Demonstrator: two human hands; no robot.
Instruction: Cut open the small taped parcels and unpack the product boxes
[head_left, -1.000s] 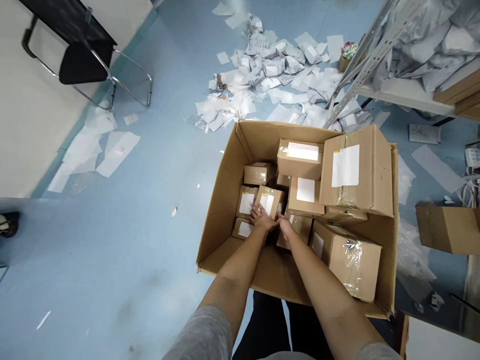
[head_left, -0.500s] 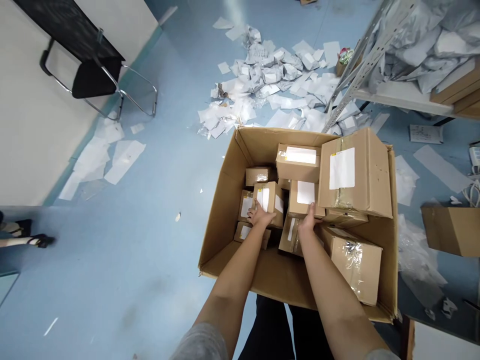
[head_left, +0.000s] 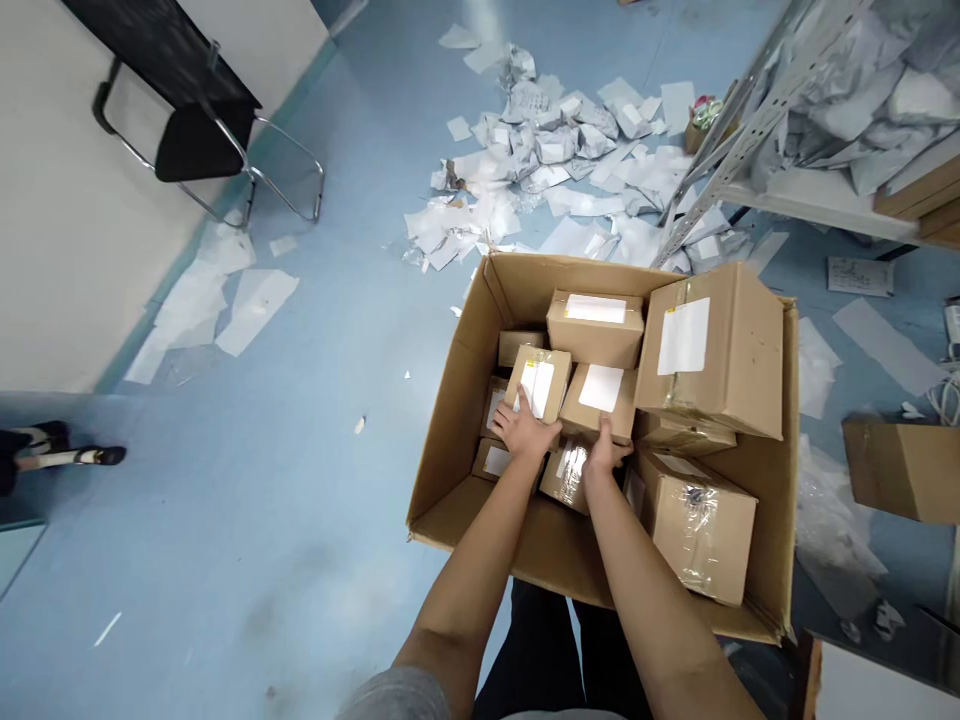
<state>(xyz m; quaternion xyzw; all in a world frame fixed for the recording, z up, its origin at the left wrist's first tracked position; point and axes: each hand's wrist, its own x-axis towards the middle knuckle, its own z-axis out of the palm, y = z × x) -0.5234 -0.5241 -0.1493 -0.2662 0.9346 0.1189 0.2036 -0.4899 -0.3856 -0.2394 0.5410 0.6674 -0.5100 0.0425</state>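
Note:
A large open carton (head_left: pixel 442 440) stands in front of my legs, with several taped brown cardboard boxes inside. My left hand (head_left: pixel 526 432) grips the near end of a small labelled box (head_left: pixel 553 362), fingers spread over its left part and thumb at its right. Beside it, my right hand (head_left: pixel 602 458) holds the near right corner of another labelled box (head_left: pixel 600 390), thumb against its face; the other fingers are partly hidden. These two boxes touch or nearly touch. Below my hands lies a taped box (head_left: pixel 564 475).
Bigger boxes fill the carton's right side, one tall box (head_left: pixel 709 350) above a taped box (head_left: pixel 705 530). Behind are scattered papers and bags (head_left: pixel 540 150) and a metal shelf (head_left: pixel 780 200). A black chair (head_left: pixel 206 140) stands at the left wall; a person's feet (head_left: pixel 90 455) show far left.
The left box has tilted, showing more of its top, and moved nearer the right one. The right box has shifted slightly left and turned. Both hands have come closer together.

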